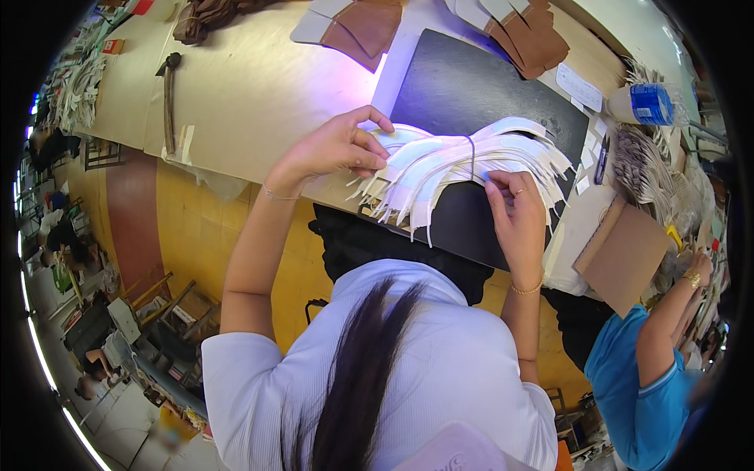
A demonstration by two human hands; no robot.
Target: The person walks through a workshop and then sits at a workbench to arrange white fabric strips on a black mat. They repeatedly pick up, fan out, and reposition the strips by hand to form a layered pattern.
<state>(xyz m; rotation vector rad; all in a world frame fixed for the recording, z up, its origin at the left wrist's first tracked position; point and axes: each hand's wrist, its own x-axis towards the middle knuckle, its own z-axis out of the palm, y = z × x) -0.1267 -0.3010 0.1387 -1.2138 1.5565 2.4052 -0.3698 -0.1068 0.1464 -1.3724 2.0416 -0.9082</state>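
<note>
Left hand (349,149) is half-curled at the bundle's left end, index raised, lower fingertips at the strips; can't tell if it's pinching one. Right hand (518,208) is curled, thumb near the bundle's lower right edge; grip unclear on my feed. White strip bundle (503,145) fans out across the near part of the black board (483,78), cinched mid-length by a dark tie (473,157). My read: step in hand is handling the tied strips; next move calls for a light touch so they don't tangle. Bench (236,78) also carries brown-and-white cut pieces (369,31), a hammer-like tool (169,102), a blue-labelled container (652,104), a pen (602,161). Yellow floor (204,212) below, blue-shirted co-worker (636,385) at right.
</note>
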